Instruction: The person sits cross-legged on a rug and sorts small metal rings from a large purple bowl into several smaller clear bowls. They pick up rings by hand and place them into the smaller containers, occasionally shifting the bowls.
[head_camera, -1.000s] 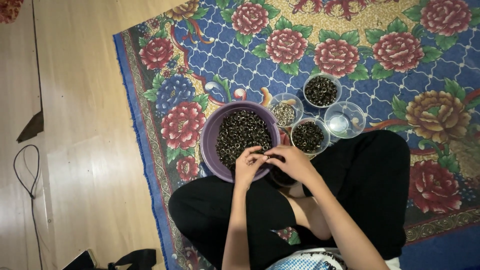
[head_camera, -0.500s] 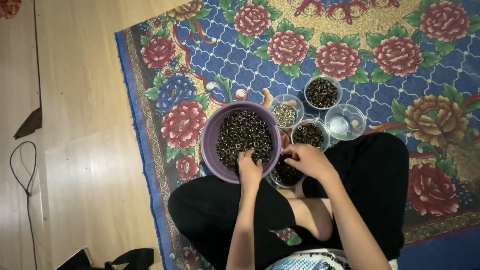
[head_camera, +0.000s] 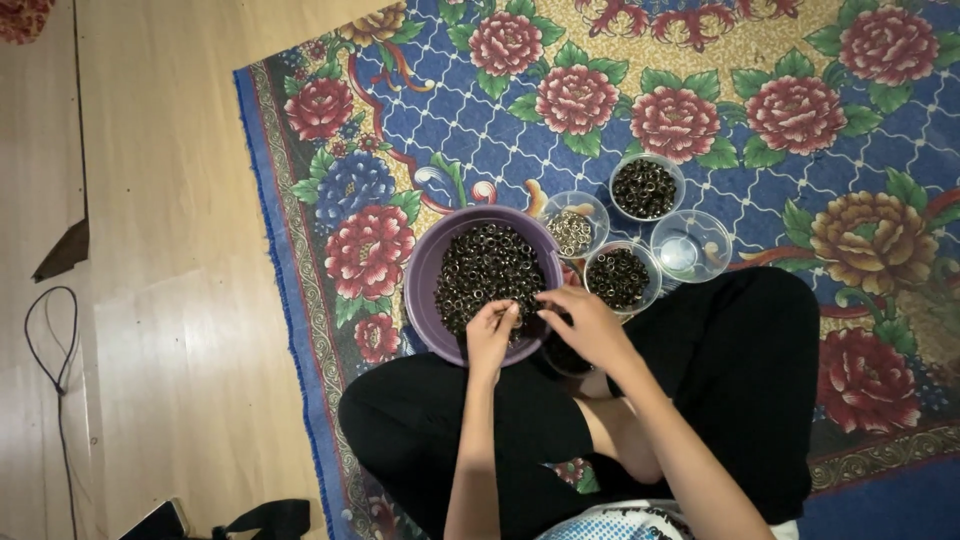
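Observation:
A purple bowl (head_camera: 424, 272) full of small dark metal rings (head_camera: 485, 265) stands on the rug in front of my crossed legs. My left hand (head_camera: 491, 333) rests at the bowl's near rim, fingers pinched over the rings. My right hand (head_camera: 585, 322) is beside it, fingers curled over the bowl's right rim; what they pinch is too small to tell. A dark container under my right hand is mostly hidden.
Several small clear bowls sit right of the purple one: one with pale rings (head_camera: 572, 228), two with dark rings (head_camera: 618, 277) (head_camera: 645, 187), one nearly empty (head_camera: 690, 245). A floral rug (head_camera: 700, 90) covers the wooden floor (head_camera: 160, 250). A cable (head_camera: 50, 340) lies at left.
My left hand has stayed at the bowl's near rim over the rings. My right hand moved out to the right half a second ago and is back beside the left.

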